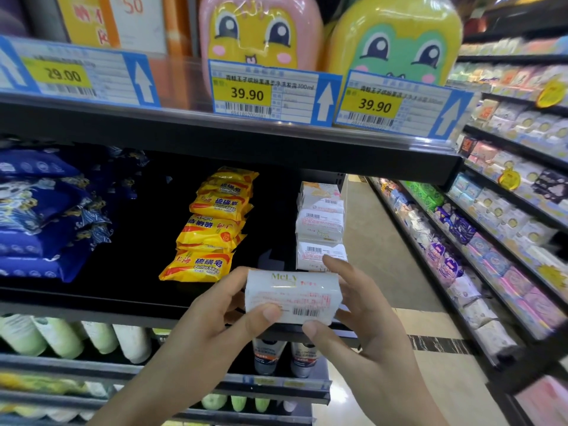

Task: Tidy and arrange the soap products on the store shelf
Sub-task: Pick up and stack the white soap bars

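Both hands are up in front of the shelf, and between them sits a white soap bar (293,295), wrapper marked "MeLy" at its top edge, barcode at its lower right. The left hand (229,315) grips the bar's left end, thumb pressed on the front face near the lower left, fingers curled behind. The right hand (353,312) clamps the right end: thumb tucked under the bottom edge, forefinger reaching up over the top right corner. So the bar is held level, long side across, off the shelf and just in front of its front lip.

Directly behind the bar, at the right end of the dark shelf (123,298), stands a stack of white soap bars (319,226), barcodes facing out; the right forefinger tip sits just beside the lowest one, though whether it touches I cannot tell. To the left of that stack, a heap of yellow sulfur soap packs (212,224), somewhat askew, some printed upside down. Further left, well apart from the hands, blue packs (43,216) are piled up.

Above, price labels (270,93) reading 39.90 hang on the upper shelf edge, cartoon-faced bottles (261,29) behind them. Below the hands, pale tubes (98,338) on the lower shelf.
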### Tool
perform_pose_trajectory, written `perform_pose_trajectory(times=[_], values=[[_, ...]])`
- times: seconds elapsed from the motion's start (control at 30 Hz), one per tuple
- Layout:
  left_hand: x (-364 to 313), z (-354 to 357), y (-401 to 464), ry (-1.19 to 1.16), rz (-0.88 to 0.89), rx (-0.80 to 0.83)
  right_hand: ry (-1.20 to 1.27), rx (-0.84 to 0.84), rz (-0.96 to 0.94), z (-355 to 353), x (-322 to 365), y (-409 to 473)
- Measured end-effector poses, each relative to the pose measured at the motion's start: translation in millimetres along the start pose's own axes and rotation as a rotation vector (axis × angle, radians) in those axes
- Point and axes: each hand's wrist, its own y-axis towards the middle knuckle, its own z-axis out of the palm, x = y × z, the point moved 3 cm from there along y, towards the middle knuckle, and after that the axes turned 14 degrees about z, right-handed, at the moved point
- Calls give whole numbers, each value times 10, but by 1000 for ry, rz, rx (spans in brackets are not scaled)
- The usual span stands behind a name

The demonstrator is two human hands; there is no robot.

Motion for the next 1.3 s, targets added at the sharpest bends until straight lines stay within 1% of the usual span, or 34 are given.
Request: perform_pose_trajectory(times=[0.2, 0.33, 0.47, 0.57, 0.73, 0.87, 1.07, 1.3], values=[[-33, 12, -6, -23, -44, 6, -2, 9, -14, 16, 38, -16], [-57, 20, -11, -38, -74, -16, -143, 3, -81, 34, 41, -27], [-98, 24, -5, -31, -103, -39, -332, -30, -201, 71, 84, -16], [-117, 27, -13, -36, -131, -67, -386, -46, -242, 107, 94, -12], [-146, 41, -7, -75, -212, -91, -363, -78, -273, 119, 87, 0], [-152, 43, 18, -163, -323, -177, -293, -91, -268, 106, 108, -5], [-133, 45, 43, -248, -457, -233, -192, -43, -248, 115, 135, 6], [-86, 52, 50, -283, -559, -220, -142, -10, -207, 82, 109, 13]])
